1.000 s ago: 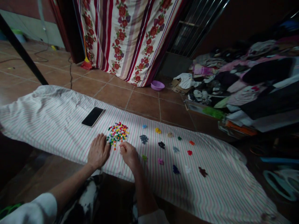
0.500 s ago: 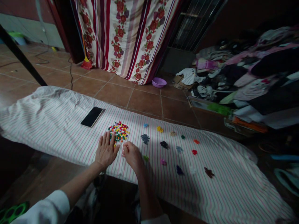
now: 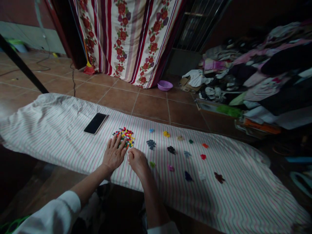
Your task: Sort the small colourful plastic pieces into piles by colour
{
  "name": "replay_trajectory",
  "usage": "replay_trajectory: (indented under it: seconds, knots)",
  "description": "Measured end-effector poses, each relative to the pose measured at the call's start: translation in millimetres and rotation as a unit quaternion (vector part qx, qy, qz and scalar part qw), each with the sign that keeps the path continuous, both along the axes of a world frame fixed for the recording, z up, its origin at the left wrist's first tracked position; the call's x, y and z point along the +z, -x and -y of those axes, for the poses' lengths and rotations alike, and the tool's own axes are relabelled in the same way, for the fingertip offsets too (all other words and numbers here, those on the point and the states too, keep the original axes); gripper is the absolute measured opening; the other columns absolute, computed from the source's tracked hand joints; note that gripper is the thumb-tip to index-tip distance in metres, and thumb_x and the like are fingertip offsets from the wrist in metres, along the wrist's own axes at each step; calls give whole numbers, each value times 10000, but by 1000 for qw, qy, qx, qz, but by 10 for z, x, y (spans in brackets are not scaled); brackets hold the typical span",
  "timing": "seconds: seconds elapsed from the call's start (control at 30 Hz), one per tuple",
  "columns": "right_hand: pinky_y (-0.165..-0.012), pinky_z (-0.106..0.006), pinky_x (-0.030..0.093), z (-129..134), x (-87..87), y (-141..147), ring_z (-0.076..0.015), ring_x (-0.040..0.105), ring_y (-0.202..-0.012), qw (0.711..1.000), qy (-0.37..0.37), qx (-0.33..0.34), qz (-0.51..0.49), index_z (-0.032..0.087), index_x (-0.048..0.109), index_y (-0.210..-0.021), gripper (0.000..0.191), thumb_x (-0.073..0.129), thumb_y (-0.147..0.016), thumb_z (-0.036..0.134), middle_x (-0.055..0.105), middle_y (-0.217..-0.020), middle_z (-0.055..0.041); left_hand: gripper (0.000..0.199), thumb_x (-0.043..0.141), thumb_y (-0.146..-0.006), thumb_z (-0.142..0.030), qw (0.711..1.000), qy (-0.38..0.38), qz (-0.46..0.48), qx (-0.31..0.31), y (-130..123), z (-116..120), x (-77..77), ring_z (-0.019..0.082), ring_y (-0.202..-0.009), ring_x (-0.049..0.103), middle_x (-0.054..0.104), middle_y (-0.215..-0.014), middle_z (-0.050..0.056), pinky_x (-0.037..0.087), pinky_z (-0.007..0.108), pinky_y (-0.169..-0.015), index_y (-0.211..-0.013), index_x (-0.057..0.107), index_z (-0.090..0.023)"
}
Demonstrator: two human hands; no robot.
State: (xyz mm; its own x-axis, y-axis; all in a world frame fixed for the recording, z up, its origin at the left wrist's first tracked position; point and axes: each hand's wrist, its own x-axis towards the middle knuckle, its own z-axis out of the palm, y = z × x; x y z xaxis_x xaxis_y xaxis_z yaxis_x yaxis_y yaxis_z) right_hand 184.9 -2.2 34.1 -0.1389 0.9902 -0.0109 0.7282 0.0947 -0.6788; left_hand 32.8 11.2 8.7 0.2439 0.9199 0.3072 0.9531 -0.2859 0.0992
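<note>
left hand [image 3: 114,156] is palm down at the near-left side of the mixed pile [image 3: 128,132] of small coloured pieces. its fingers are straight and slightly fanned, tips over the pile, no grip on anything i can make out; contact pressure, cannot tell. right hand [image 3: 138,162] is curled into a loose fist just beside the pile's near edge. fingers folded in, thumb side toward the pile; whether pieces sit inside, cannot tell.

pile is on the cloth-draped counter [image 3: 60,130], between the phone [image 3: 96,123] and the loose single-colour clusters. nearest of those: light blue cluster [image 3: 151,130], dark grey cluster [image 3: 151,145], lime green cluster [image 3: 152,164].

read: left hand looks to be working the pile. to do it well, imo:
- light pressure, flat fingers. pieces are tiny, hard push likely stacks or scatters them.
- short strokes, thin the heap to one layer so colours buried underneath show.
- watch the cloth. it has wrinkles and can drag, which would shift the clusters too.
- right wrist is near the lime green cluster; lift before moving sideways, no sweeping.
- anything in the fist: hold it snug, open low over the surface.
- dark blue cluster [image 3: 188,176] and black cluster [image 3: 171,149] read close in this dim light, so double-check shades.
</note>
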Motion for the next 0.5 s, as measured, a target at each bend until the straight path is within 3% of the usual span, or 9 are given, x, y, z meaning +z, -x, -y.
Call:
replay_trajectory:
  seconds: [0.5]
  knots:
    - [-685,-200,382,-49,29,0,-125,606,-721,999,40,11,31,223,656,-931,233,425,-917,190,693,-789,-3,525,415,-947,-380,995,-59,-46,-61,318,270,-47,288,-1440,273,351,-1534,87,303,468,-1126,-1459,369,-272]
